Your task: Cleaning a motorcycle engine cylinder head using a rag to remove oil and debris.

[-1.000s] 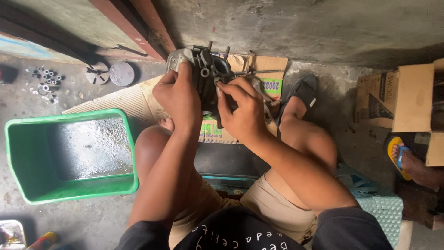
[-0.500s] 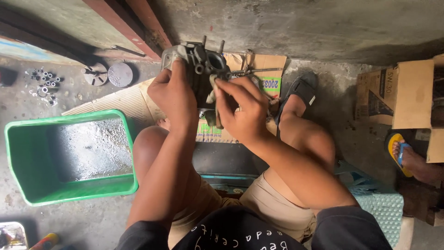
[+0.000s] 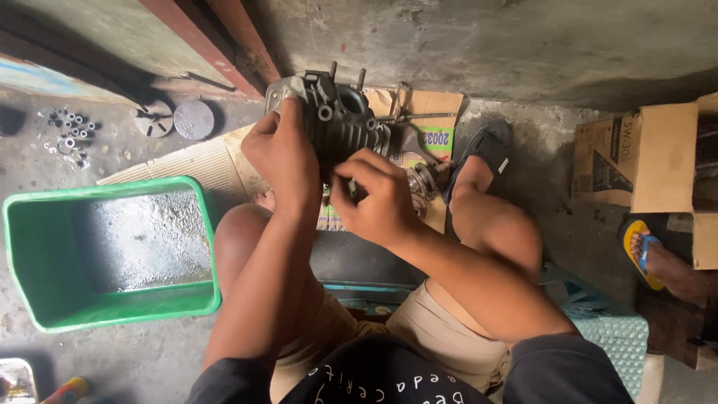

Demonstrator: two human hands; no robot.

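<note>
Head view, left hand [image 3: 284, 153] fingers gripping finned engine cylinder [image 3: 340, 120], studs pointing away, right hand [image 3: 378, 198] fingers pinching beneath

The left hand [image 3: 283, 153] hides the engine cylinder's [image 3: 340, 120] near side; the right hand's [image 3: 378, 198] fingertips are unseen.

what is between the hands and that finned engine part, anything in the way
Nothing visible. The left hand already grips the finned engine part by its left side, and the right hand presses against its lower edge. Whether the fingers hold something small there cannot be told.
</note>
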